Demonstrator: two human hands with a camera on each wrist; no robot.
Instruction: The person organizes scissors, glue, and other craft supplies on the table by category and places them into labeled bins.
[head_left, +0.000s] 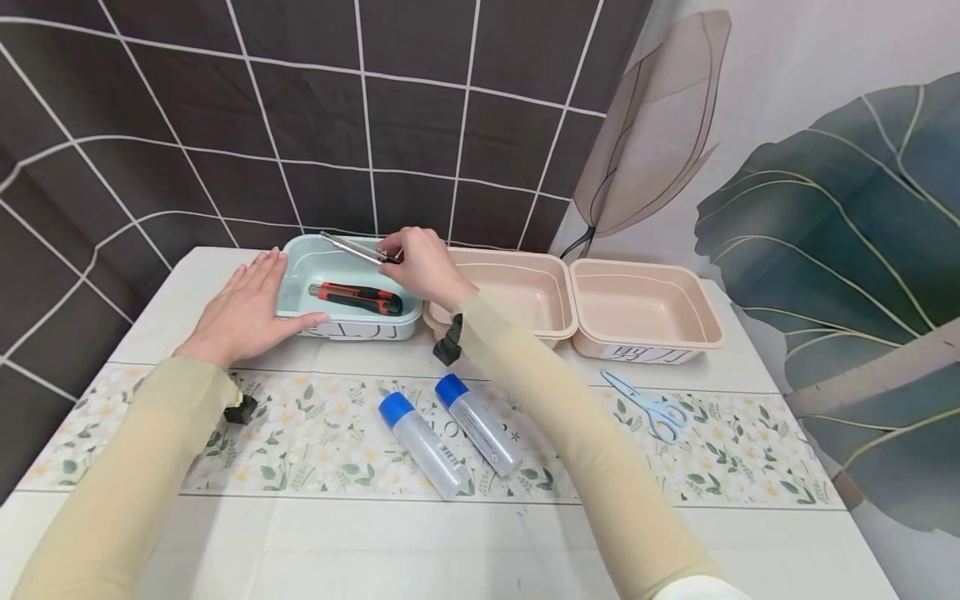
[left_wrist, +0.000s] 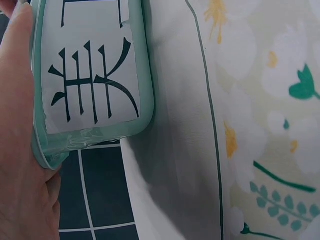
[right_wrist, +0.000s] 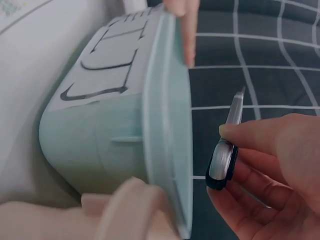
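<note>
My right hand [head_left: 420, 265] pinches a silver utility knife [head_left: 352, 249] over the pale blue bin [head_left: 302, 254]. In the right wrist view the silver utility knife [right_wrist: 227, 142] sits between thumb and fingers, its narrow tip pointing up and away. Inside the bin, red-and-black utility knives [head_left: 360, 297] lie close together on the floor. My left hand [head_left: 243, 308] rests at the bin's left end with fingers straight, its thumb along the front rim. The left wrist view has a white label [left_wrist: 85, 95] with dark characters on the bin's front.
Two pink bins, one in the middle [head_left: 536, 258] and one on the right [head_left: 645, 271], stand in line with the blue one. Two clear blue-capped bottles [head_left: 423, 446] and light blue scissors [head_left: 651, 406] lie on the flowered table strip. A dark gridded wall covering [head_left: 315, 117] rises behind.
</note>
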